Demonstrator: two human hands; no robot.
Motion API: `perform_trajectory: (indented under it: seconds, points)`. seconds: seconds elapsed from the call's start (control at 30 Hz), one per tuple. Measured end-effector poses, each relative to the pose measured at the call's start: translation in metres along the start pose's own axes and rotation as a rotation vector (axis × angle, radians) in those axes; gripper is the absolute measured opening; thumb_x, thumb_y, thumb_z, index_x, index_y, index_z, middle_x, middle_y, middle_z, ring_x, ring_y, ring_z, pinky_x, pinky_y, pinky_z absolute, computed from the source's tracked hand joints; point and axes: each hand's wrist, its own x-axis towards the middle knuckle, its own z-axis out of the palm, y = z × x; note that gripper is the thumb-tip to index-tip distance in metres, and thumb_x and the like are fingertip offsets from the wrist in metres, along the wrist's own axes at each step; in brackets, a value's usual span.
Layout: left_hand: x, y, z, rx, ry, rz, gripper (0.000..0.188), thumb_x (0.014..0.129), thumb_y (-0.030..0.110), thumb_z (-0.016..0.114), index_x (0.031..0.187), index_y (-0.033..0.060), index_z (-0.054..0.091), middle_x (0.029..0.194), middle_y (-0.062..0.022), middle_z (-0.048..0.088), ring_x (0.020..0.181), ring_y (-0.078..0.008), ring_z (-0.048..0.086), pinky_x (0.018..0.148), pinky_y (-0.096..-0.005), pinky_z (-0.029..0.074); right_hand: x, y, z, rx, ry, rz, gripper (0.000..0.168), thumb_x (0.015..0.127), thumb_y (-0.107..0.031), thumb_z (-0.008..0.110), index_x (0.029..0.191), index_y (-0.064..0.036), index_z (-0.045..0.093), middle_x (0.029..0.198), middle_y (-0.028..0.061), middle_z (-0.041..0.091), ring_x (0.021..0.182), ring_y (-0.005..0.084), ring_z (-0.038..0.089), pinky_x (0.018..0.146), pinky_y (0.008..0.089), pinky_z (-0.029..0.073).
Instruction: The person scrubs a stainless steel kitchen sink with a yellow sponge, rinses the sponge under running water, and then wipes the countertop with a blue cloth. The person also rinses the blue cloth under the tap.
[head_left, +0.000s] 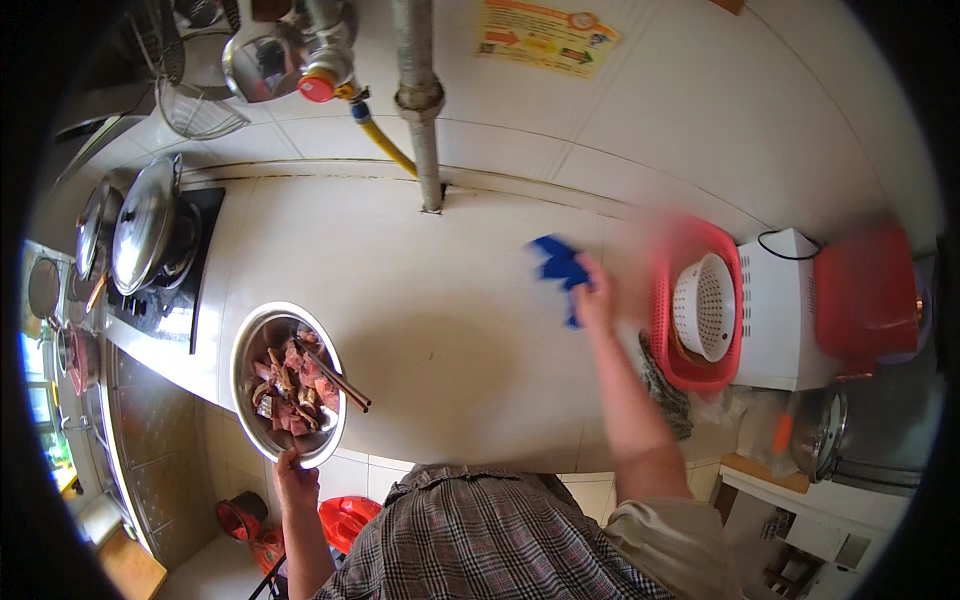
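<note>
My left hand grips the near rim of a round steel bowl at the counter's front left. Inside the bowl lie chunks of raw meat, and a pair of chopsticks rests in it, sticking out over the right rim. At the right of the pale counter, my right hand holds a blue cloth, slightly blurred and partly hidden behind the fingers. A pipe meets the counter to the cloth's upper left.
Lidded pans stand on the black hob at left. A red plastic basket holding a white colander sits right, beside a white appliance. A metal pipe rises at the back; a dark cloth lies by the basket.
</note>
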Motion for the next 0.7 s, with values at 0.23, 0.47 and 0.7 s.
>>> perform_trajectory:
  seconds: [0.23, 0.47, 0.7]
  points:
    - [0.01, -0.008, -0.048, -0.045, -0.026, 0.073, 0.006, 0.076, 0.012, 0.058, 0.082, 0.0142, 0.055, 0.072, 0.0038, 0.059, 0.056, -0.0105, 0.058, 0.038, -0.0233, 0.039, 0.091, 0.032, 0.064, -0.617, 0.268, -0.004, 0.043, 0.077, -0.02, 0.063, 0.116, -0.003, 0.056, 0.112, 0.0215, 0.059, 0.102, 0.0365, 0.057, 0.091, 0.0433, 0.044]
    - [0.026, -0.014, -0.088, -0.126, -0.014, 0.014, 0.025, 0.077, 0.006, 0.052, 0.101, 0.0117, 0.05, 0.083, 0.0011, 0.055, 0.069, -0.0134, 0.058, 0.055, -0.0286, 0.051, 0.091, -0.042, 0.201, -0.657, 0.02, -0.178, 0.037, 0.073, -0.016, 0.063, 0.109, -0.009, 0.06, 0.108, 0.0132, 0.061, 0.098, 0.0322, 0.057, 0.085, 0.0434, 0.047]
    - [0.042, -0.023, -0.058, -0.135, 0.016, 0.099, 0.02, 0.078, 0.005, 0.052, 0.096, 0.0126, 0.049, 0.075, 0.0014, 0.051, 0.063, -0.0116, 0.055, 0.052, -0.0271, 0.049, 0.089, -0.05, 0.196, -0.623, -0.325, -0.447, 0.028, 0.069, -0.005, 0.056, 0.093, -0.016, 0.067, 0.093, 0.0073, 0.066, 0.085, 0.0297, 0.061, 0.077, 0.0421, 0.05]
